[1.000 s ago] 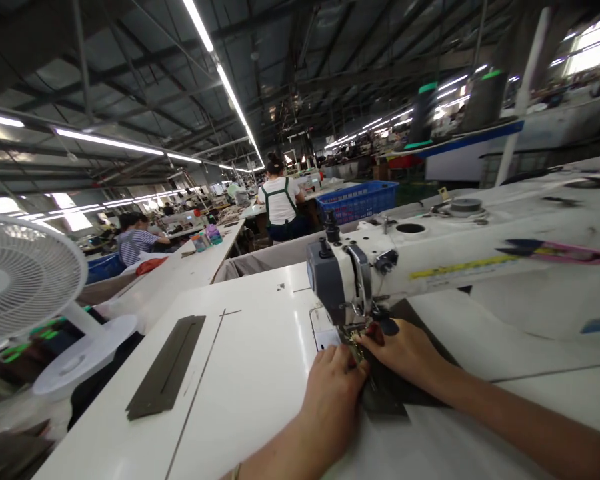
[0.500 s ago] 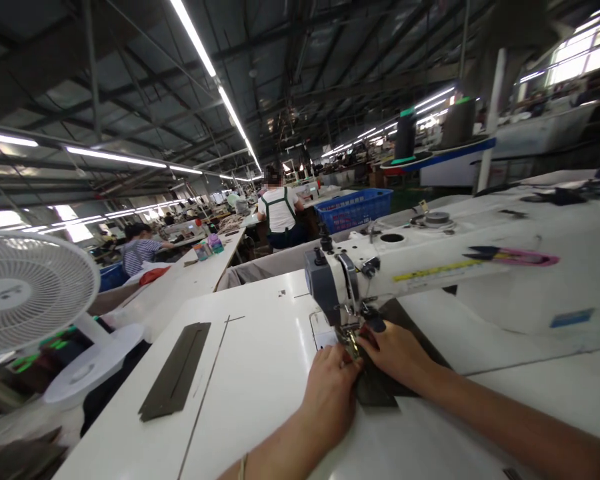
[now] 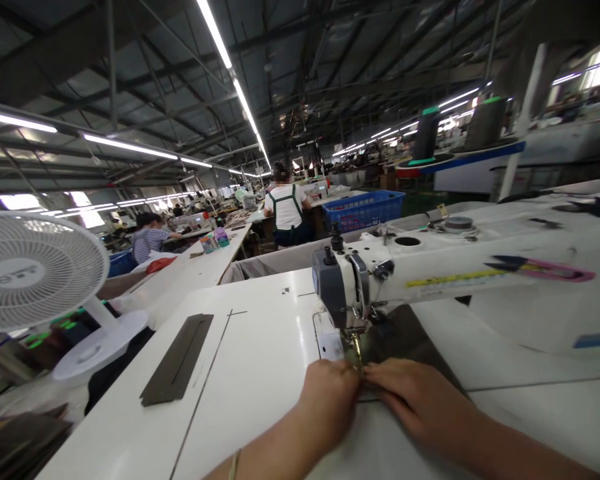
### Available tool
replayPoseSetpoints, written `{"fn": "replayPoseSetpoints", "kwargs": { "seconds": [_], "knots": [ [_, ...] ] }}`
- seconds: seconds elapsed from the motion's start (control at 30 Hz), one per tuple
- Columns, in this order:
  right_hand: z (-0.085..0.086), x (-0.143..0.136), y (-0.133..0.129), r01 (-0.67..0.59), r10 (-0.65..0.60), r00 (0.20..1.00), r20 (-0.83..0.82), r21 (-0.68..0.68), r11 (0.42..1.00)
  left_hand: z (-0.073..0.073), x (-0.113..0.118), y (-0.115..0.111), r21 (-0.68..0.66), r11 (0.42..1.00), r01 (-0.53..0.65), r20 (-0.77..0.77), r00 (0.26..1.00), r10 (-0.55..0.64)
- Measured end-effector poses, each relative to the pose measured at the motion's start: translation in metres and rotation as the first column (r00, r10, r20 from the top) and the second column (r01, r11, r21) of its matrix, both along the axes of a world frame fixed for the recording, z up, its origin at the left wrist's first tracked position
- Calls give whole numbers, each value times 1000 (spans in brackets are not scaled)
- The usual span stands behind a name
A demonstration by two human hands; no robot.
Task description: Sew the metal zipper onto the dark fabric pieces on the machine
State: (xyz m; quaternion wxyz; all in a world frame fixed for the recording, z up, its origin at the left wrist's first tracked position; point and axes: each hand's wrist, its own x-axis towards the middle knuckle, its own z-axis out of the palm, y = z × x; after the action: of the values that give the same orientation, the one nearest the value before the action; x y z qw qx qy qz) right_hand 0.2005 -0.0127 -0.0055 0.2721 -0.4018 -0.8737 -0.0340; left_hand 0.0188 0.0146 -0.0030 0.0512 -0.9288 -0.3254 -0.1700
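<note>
Lower centre of the frame, left hand (image 3: 327, 403) and right hand (image 3: 420, 403) pinching dark fabric (image 3: 405, 340) flat, fingertips meeting just below the needle; behind, sewing machine (image 3: 380, 277); dark strip (image 3: 177, 360) lower left; fan (image 3: 33, 273) far left

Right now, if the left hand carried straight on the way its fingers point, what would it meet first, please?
The left hand points up and right along the table. It would probably first meet the brass-coloured presser foot under the sewing machine head, just beyond its fingertips, though depth is hard to judge here.
</note>
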Motion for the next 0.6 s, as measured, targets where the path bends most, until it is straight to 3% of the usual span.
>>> {"fn": "replayPoseSetpoints", "kwargs": {
  "seconds": [0.07, 0.13, 0.23, 0.4, 0.6],
  "knots": [
    [-16, -1, -6, -4, -9, 999, 48, 277, 961, -13, 3, -3, 118, 991, 57, 24, 998, -60],
    [-30, -1, -9, 5, -34, 998, 61, 425, 905, -25, 4, -5, 262, 962, 82, 91, 990, -109],
    [-36, 0, -8, 30, -53, 998, 41, 444, 896, -29, 4, -6, 347, 936, 62, 177, 976, -131],
    [-28, 1, -3, 39, -59, 998, 29, 457, 889, -20, 10, -2, 431, 902, 42, 221, 963, -151],
    [-31, 4, 5, 7, -48, 996, 80, 453, 892, -22, 15, 8, 443, 896, 33, 256, 953, -161]
  ]
}}
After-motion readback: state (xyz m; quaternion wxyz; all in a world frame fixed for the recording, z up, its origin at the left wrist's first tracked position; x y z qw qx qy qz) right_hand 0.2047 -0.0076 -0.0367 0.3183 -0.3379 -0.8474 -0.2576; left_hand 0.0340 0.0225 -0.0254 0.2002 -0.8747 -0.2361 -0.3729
